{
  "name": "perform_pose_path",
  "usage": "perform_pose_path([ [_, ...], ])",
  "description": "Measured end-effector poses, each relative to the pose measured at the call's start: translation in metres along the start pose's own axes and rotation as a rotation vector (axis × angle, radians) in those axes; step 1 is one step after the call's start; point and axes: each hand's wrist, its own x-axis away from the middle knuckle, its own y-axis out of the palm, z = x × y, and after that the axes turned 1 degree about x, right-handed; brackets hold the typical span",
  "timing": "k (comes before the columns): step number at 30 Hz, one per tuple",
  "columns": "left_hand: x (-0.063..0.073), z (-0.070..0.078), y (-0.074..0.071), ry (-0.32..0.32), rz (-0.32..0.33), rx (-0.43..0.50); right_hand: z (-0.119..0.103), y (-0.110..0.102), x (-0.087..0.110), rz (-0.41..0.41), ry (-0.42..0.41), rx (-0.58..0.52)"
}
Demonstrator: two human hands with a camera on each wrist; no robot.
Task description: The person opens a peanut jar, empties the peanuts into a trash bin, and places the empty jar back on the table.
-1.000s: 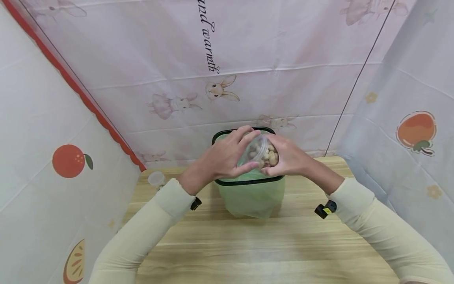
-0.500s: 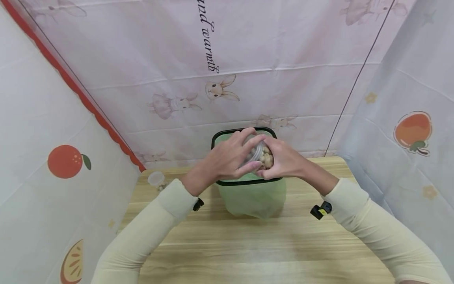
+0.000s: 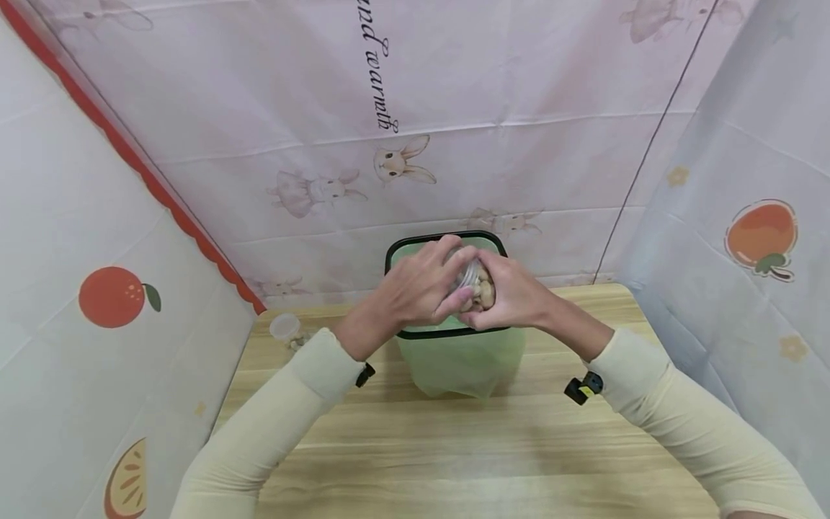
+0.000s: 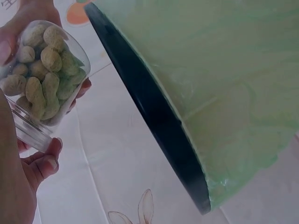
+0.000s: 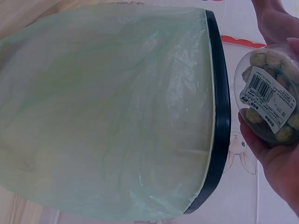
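Over the bin, both hands hold a clear plastic jar of unshelled peanuts [image 3: 483, 290]. My left hand [image 3: 421, 287] grips the jar's lid end, fingers over the top and thumb below. My right hand [image 3: 519, 292] wraps the jar's body from the other side. In the left wrist view the peanuts [image 4: 44, 93] show through the clear wall near a ridged transparent lid [image 4: 32, 133]. A white barcode label [image 5: 267, 99] sits on the jar's base in the right wrist view. Beneath is a bin with a black rim [image 3: 454, 332] and pale green bag [image 3: 463, 364].
At the table's back left, partly behind my left sleeve, stands a small clear container with a whitish lid [image 3: 285, 326]. The wooden table [image 3: 480, 461] extends in front of the bin. Printed cloth walls [image 3: 538, 166] enclose the back and both sides.
Both hands and the jar have shifted a little to the left over the bin, the right hand most. The hold on the jar stays much the same.
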Motion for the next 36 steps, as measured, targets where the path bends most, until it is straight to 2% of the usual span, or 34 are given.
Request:
perform_pose_path([
  [7,0.000,0.006,0.003,-0.030,0.017,-0.020,0.001,0.000,0.001,0.003,-0.029,0.004],
  [15,-0.001,0.010,0.002,-0.077,0.000,0.009,0.001,0.000,0.001,0.011,-0.053,0.029],
  [23,-0.003,0.016,0.002,-0.104,0.027,-0.006,-0.003,-0.002,0.004,0.017,-0.056,0.059],
  [30,-0.010,0.021,0.003,-0.214,0.022,-0.012,-0.007,-0.005,0.001,0.101,-0.096,0.243],
  [36,-0.012,0.023,0.003,-0.323,-0.015,0.019,-0.008,-0.002,-0.002,0.123,-0.097,0.309],
])
